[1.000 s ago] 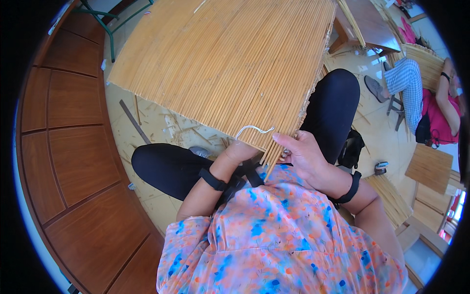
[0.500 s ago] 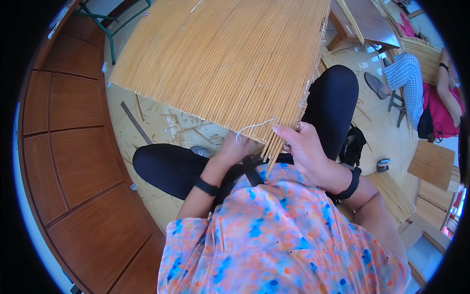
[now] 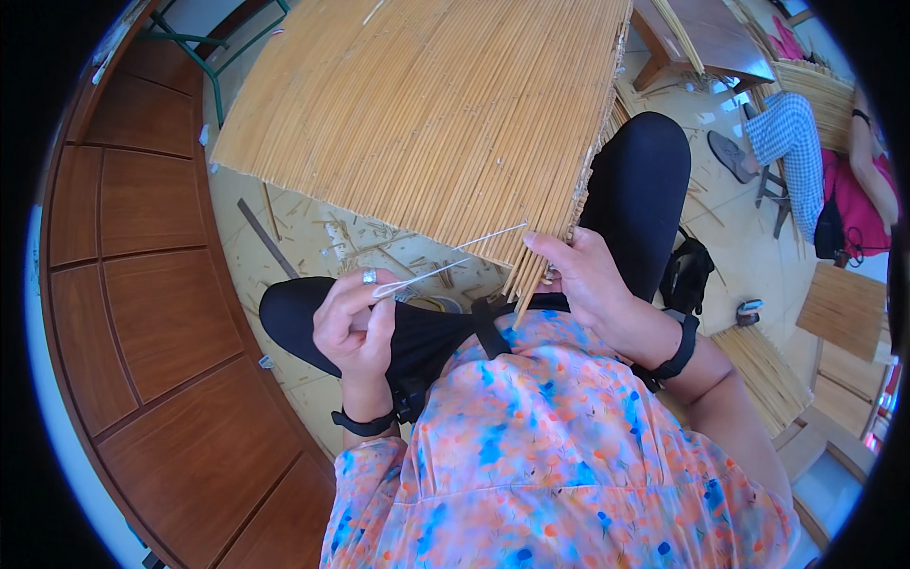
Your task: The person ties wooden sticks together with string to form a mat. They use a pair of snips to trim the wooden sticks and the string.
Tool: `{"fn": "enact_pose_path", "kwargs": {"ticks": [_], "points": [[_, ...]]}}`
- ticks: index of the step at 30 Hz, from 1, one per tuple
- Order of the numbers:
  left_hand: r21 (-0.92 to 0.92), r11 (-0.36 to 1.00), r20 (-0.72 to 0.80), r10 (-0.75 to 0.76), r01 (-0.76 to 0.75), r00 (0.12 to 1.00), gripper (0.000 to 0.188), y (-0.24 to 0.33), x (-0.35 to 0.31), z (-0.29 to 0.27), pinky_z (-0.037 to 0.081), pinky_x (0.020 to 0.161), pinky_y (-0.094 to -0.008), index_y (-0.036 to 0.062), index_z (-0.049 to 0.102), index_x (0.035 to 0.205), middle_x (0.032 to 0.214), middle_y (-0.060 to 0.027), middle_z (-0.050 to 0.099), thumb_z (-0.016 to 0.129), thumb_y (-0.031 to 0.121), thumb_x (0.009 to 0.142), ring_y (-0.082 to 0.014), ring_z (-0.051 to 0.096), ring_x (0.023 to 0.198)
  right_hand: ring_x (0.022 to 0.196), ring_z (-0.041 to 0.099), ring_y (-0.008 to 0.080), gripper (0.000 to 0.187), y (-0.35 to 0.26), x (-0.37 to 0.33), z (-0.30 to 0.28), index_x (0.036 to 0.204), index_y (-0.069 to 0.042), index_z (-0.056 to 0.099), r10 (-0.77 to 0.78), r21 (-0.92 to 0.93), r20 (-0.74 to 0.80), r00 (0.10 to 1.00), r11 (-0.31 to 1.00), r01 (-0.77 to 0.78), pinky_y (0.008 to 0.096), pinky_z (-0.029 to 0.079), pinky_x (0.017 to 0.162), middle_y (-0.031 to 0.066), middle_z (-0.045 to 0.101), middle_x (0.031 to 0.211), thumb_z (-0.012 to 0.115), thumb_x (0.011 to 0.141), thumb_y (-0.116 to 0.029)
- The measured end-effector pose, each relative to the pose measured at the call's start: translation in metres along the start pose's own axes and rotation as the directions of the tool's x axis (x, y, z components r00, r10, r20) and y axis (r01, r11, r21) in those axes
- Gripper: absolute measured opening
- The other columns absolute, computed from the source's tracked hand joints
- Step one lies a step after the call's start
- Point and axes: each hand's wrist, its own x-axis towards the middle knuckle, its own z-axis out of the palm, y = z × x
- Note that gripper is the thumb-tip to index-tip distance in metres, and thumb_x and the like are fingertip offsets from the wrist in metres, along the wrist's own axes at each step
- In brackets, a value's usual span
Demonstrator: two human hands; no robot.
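Note:
A broad mat of thin straw-coloured stalks (image 3: 427,123) spreads out in front of me, its near edge above my lap. My right hand (image 3: 590,277) is closed on the mat's near right corner, thumb on top, where several stalk ends (image 3: 521,289) stick out past the edge. My left hand (image 3: 353,322), with a ring on one finger, pinches a thin white string (image 3: 434,271) over my left thigh. The string runs nearly straight from those fingers to the mat's edge, and another stretch lies across the stalks toward my right thumb. The fingers under the mat are partly hidden.
Brown wooden panelling (image 3: 171,294) curves along the left. Stalk scraps and a flat strip (image 3: 267,237) lie on the tiled floor. A wooden table (image 3: 706,43) stands at the far right; a seated person in checked trousers (image 3: 791,137) is nearby. A black bag (image 3: 686,273) lies beside my right leg.
My left hand has come out from beneath the mat's edge and moved left, drawing the white string out with it. My right hand keeps its hold on the corner.

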Motion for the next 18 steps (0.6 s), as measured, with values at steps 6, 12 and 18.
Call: {"fn": "enact_pose_path", "kwargs": {"ticks": [6, 12, 18], "points": [[-0.452, 0.887, -0.12, 0.047, -0.096, 0.992, 0.002, 0.013, 0.017, 0.011, 0.046, 0.061, -0.0332, 0.0026, 0.055, 0.09, 0.091, -0.0176, 0.063, 0.057, 0.003, 0.088, -0.0221, 0.057, 0.069, 0.077, 0.063, 0.014, 0.028, 0.002, 0.002, -0.002, 0.106, -0.002, 0.062, -0.009, 0.018, 0.0, 1.0, 1.0, 0.009, 0.0303, 0.051, 0.062, 0.0048, 0.066, 0.092, 0.066, 0.085, -0.021], [-0.816, 0.546, 0.096, -0.197, 0.19, 0.976, 0.012, 0.01, 0.013, 0.017, 0.046, 0.058, -0.0306, 0.007, 0.049, 0.102, 0.106, -0.0234, 0.063, 0.052, 0.017, 0.096, -0.0216, 0.056, 0.066, 0.074, 0.065, 0.0146, 0.025, 0.007, 0.006, -0.002, 0.103, -0.002, 0.063, -0.032, 0.009, -0.005, 0.999, 0.999, 0.032, 0.0298, 0.053, 0.061, 0.0055, 0.067, 0.09, 0.066, 0.085, -0.019], [-0.886, 0.419, 0.114, -0.216, 0.198, 0.97, 0.011, 0.014, 0.021, 0.021, 0.054, 0.057, -0.0324, 0.0035, 0.044, 0.102, 0.106, -0.0303, 0.061, 0.043, 0.014, 0.099, -0.0271, 0.065, 0.064, 0.072, 0.066, 0.015, 0.024, 0.006, 0.004, 0.002, 0.103, 0.001, 0.06, -0.059, 0.052, -0.029, 0.998, 0.997, 0.06, 0.0273, 0.055, 0.06, 0.009, 0.066, 0.089, 0.062, 0.087, -0.016]]}}
